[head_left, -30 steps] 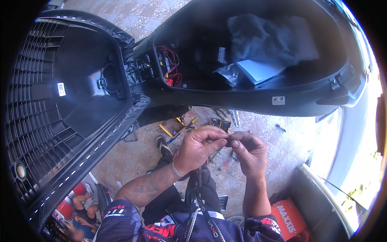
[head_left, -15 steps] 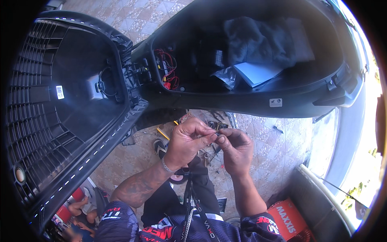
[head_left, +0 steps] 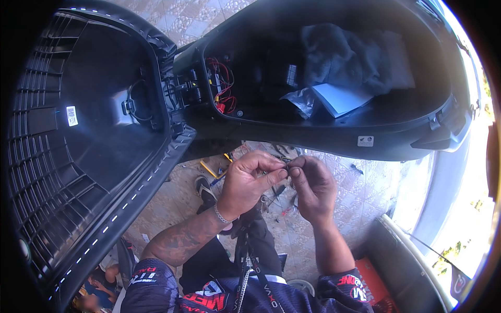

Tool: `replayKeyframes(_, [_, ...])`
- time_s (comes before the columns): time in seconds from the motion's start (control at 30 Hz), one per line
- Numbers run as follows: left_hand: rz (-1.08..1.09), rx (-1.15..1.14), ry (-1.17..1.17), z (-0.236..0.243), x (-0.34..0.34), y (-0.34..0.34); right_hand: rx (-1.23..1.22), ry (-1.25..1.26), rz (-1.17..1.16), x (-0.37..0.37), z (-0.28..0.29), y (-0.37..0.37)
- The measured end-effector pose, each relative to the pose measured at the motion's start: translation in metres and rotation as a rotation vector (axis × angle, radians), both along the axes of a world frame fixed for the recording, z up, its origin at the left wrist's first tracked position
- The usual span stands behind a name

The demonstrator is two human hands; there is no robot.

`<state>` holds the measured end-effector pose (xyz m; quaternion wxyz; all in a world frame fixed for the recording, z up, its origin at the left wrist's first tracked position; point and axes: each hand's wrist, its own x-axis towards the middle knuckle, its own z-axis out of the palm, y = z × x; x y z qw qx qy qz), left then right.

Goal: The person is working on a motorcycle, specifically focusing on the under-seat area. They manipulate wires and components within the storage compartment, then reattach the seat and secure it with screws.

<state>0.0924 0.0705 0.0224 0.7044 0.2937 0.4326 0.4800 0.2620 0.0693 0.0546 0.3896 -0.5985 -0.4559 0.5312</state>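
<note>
My left hand (head_left: pixel 250 180) and my right hand (head_left: pixel 313 185) meet fingertip to fingertip, just below the edge of an open scooter storage compartment (head_left: pixel 308 133). Thumb and forefinger of each hand pinch a small dark piece (head_left: pixel 287 167) between them. It is mostly covered by the fingers and too small to name. A bracelet (head_left: pixel 221 213) circles my left wrist. At the left end of the compartment, red and black wires (head_left: pixel 224 86) lie bundled. The raised scooter seat (head_left: pixel 99 104) shows its black plastic underside to the left.
In the compartment lie a grey cloth (head_left: pixel 344 57), a white booklet (head_left: pixel 342 99) and a clear plastic bag (head_left: pixel 302 103). Tools, including a yellow-handled one (head_left: pixel 209 168), lie on the tiled floor (head_left: pixel 349 203). A red box (head_left: pixel 370 279) stands at lower right. Another person (head_left: pixel 102 287) sits at lower left.
The view has shifted slightly, and both hands appear a little farther right. The fingertips have moved closer round the small piece, which shows less than before.
</note>
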Motion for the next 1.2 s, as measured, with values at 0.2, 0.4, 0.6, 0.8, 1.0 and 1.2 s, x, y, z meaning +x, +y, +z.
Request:
replayKeyframes(0.2, [0.056,0.18,0.272,0.0,-0.005,0.027,0.423,-0.46,0.271,0.019,0.024,0.082])
replayKeyframes(0.4, [-0.167,0.508,1.282,-0.022,-0.032,0.067,0.503,-0.789,0.381,0.029,0.004,0.142])
replayKeyframes(0.6, [-0.381,0.622,1.324,-0.05,-0.057,0.088,0.411,-0.879,0.495,0.029,-0.011,0.143])
replayKeyframes(0.8, [-0.449,0.645,1.261,-0.055,-0.064,0.097,0.356,-0.669,0.533,0.035,-0.007,0.154])
replayKeyframes(1.0, [-0.506,0.629,1.28,-0.052,-0.065,0.101,-0.329,-0.405,0.625,0.029,0.004,0.193])
replayKeyframes(1.2, [-0.527,0.651,1.276,-0.053,-0.065,0.104,-0.429,-0.346,0.909,-0.002,-0.046,0.21])
